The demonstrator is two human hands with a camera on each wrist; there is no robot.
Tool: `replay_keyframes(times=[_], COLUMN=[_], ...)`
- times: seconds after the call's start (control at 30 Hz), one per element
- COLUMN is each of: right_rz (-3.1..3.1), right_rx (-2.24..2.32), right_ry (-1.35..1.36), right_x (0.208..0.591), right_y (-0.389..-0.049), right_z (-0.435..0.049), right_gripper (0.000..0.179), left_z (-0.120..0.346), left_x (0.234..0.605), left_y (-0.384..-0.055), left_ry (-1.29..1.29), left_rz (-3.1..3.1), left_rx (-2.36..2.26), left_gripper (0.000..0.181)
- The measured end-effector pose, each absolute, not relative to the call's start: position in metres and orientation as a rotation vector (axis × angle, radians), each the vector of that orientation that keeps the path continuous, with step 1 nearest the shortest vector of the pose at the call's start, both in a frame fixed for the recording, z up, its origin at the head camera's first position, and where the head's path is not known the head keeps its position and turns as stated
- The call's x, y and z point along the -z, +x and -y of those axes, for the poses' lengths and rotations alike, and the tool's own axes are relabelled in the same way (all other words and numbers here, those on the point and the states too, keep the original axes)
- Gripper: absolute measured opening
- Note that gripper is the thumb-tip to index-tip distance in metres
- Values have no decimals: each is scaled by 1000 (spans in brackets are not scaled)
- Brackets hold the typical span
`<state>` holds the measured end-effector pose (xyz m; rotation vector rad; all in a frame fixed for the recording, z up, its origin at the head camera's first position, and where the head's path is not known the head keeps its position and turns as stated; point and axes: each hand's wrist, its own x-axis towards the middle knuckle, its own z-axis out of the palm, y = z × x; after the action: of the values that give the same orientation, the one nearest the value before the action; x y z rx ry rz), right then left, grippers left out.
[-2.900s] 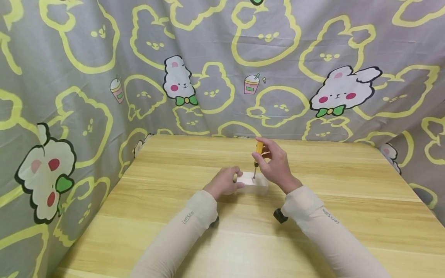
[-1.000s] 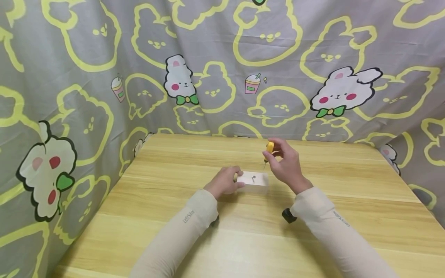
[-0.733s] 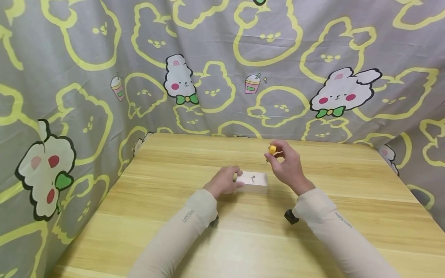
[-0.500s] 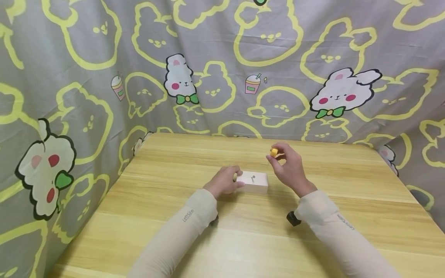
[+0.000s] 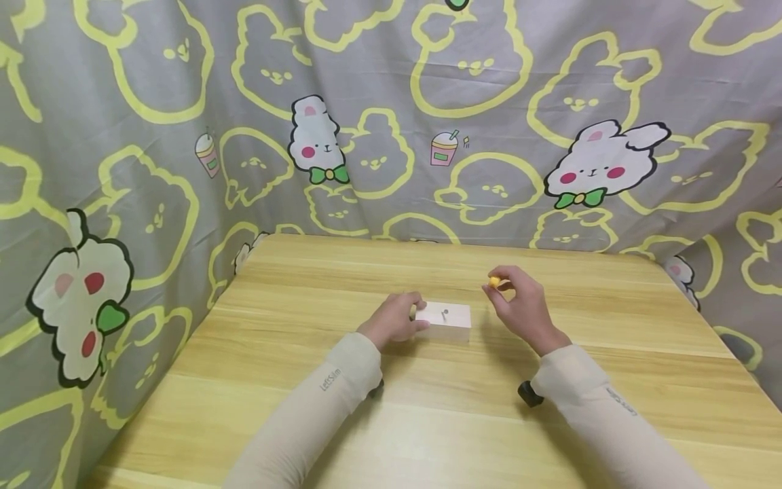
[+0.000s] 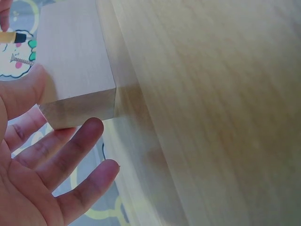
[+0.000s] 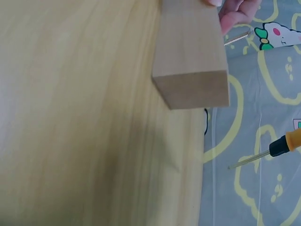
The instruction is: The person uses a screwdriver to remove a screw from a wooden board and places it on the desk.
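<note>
A pale wooden block [image 5: 449, 329] rests on the table, and a screw [image 5: 445, 313] stands up from its top face. My left hand [image 5: 394, 319] grips the block's left end between thumb and fingers. In the left wrist view, the thumb lies along one side of the block [image 6: 75, 52], while some fingers spread free below its end. To the right of the block, my right hand [image 5: 524, 305] holds a screwdriver [image 5: 494, 280] by its yellow handle. The right wrist view shows the screwdriver shaft [image 7: 249, 160] apart from both the screw [image 7: 237, 38] and the block.
The wood-grain table [image 5: 427, 421] extends on all sides of the block. A grey curtain [image 5: 391, 81] with yellow outlines and cartoon animals hangs behind the table and along its sides. A black wrist device [image 5: 530, 394] sits under the right cuff.
The screwdriver was on the screw at first. My right hand has since lifted it off and moved right and slightly nearer, tilting it. The left hand and block have stayed in place.
</note>
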<state>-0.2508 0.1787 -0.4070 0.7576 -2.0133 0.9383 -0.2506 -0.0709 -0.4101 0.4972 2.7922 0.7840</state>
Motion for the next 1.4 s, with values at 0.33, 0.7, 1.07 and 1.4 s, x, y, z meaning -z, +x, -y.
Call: replay_keyframes(times=[0.33,0.7,1.07,1.4], right_rz=[2091,2181,2271,2364], right_rx=[-892,-852,-817,-789], right_ry=[737,664,594,519], right_x=[419,427,431,432], right_y=[-248,-243,-242,-241], right_z=[-192,-206,-215,-220], right_gripper=[31,31,30,31], left_z=[71,70,70,69], left_x=[410,411,408,407], left_y=[-250,-251,-249,-249], left_ry=[497,494,487,489], left_rz=[-2791,-2796,-2796,-2795], left_rx=[-783,-782,-784,-773], left_gripper=[42,40,40,38])
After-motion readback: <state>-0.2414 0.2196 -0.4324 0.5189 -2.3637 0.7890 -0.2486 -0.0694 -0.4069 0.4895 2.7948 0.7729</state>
